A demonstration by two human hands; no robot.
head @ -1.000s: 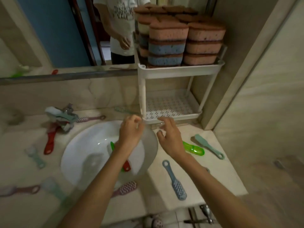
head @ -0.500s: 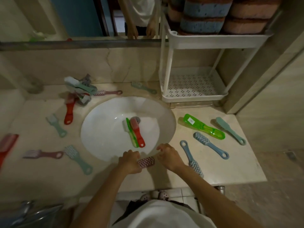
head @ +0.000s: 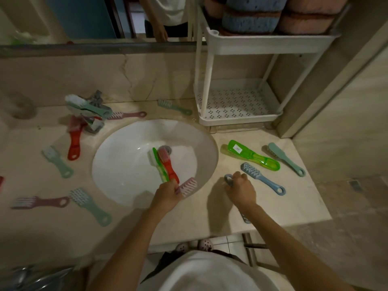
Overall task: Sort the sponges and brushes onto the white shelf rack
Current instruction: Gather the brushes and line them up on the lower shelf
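Note:
My left hand (head: 168, 196) grips a pink brush (head: 188, 186) by its handle at the sink's front rim, bristle head sticking out to the right. My right hand (head: 241, 190) curls round the handle of a blue brush (head: 228, 179) lying on the counter; its ring end shows above my fingers and its head (head: 244, 217) under my wrist. The white shelf rack (head: 237, 120) stands at the back right, its lower tray bare, its top tray stacked with pink and blue sponges (head: 252, 15).
A red brush (head: 168, 164) and a green one (head: 159, 166) lie in the white sink (head: 126, 181). Right counter: a green brush (head: 252, 157), a blue one (head: 262, 178), a teal one (head: 285, 158). Several more brushes lie left of the sink around the tap (head: 94, 114).
Both hands came down from the rack's lower tray to the sink's front edge. My left hand took up the pink brush; my right hand moved right onto the blue brush's handle.

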